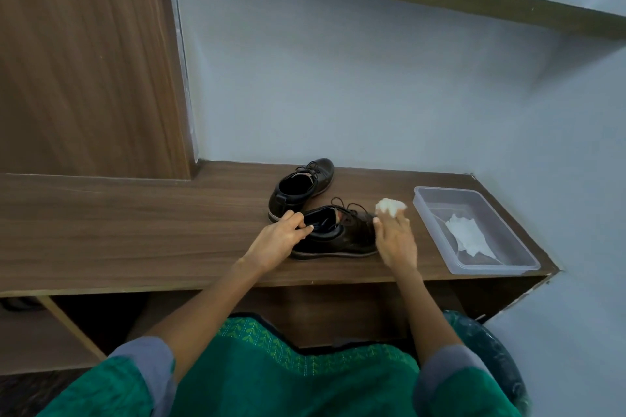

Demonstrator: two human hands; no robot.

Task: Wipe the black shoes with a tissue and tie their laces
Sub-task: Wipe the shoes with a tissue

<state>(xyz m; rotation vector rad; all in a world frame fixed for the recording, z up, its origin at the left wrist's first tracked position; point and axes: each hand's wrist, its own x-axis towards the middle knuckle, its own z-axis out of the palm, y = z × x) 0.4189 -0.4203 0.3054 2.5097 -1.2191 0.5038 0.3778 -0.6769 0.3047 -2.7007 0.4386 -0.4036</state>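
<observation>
Two black lace-up shoes rest on the wooden desk (135,220). The near shoe (342,235) lies sideways with its toe to the right and its laces loose. My left hand (279,235) grips its heel collar. My right hand (394,237) sits at the toe and holds a crumpled white tissue (391,206) between its fingers, just above the toe. The far shoe (301,188) stands behind, untouched, with its toe pointing away.
A clear plastic tray (508,257) with a crumpled white tissue (469,235) inside sits at the desk's right end, close to the wall. A tall wooden panel (84,61) rises at the back left. The desk's front edge runs just below the near shoe.
</observation>
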